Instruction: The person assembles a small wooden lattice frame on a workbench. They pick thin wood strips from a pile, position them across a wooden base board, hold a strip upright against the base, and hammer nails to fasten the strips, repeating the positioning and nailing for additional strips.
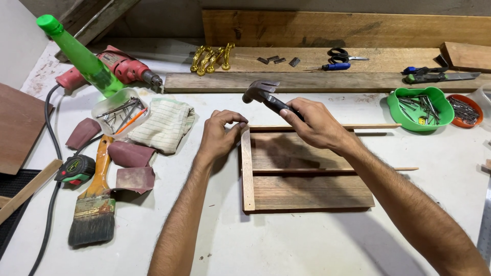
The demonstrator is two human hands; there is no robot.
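Gripping claw hammer (261, 92) in closed right hand (313, 122), head raised over top-left corner of wood panel (307, 174) w/ left hand (220, 134) fingertips pinching sthg tiny there, prob. steadying it for tapping.

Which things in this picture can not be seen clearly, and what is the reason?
All in the head view:
- Whether the left hand pinches a nail at the top of the pale strip: its fingers cover that spot.
- Hammer handle: hidden inside the right hand.
- Wooden panel upper part: covered by the right hand and its shadow.
- Contents of the green bowl: too small to tell.
- Metal ruler: cut off by the right edge.
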